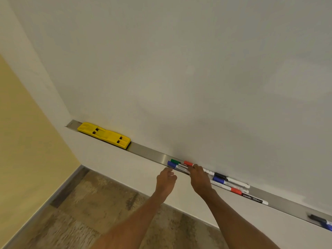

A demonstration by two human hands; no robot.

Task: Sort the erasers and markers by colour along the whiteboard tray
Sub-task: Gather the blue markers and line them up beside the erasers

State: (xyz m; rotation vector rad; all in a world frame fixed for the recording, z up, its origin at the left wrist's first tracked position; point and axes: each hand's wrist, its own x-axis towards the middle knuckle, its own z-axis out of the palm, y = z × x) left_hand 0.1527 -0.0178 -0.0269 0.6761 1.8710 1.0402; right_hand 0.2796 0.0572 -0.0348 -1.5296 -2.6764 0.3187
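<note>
A steel tray (149,153) runs along the foot of the whiteboard. A yellow eraser (104,135) lies at its left end. Mid-tray lie a blue-capped marker (172,164), a green-capped marker (175,161) and a red-capped marker (188,163). My right hand (200,178) rests on these markers, fingers curled around the barrel of the blue-capped one. My left hand (166,179) hovers just below the tray edge, fingers loosely curled, holding nothing. To the right lie a black-capped marker (220,175), a blue one (219,180) and a red one (236,191).
More markers, black (317,218) and blue (327,227), lie at the tray's far right edge of view. The whiteboard (197,78) fills the upper view. A yellow wall (23,132) stands at left and a brown patterned floor (93,203) lies below.
</note>
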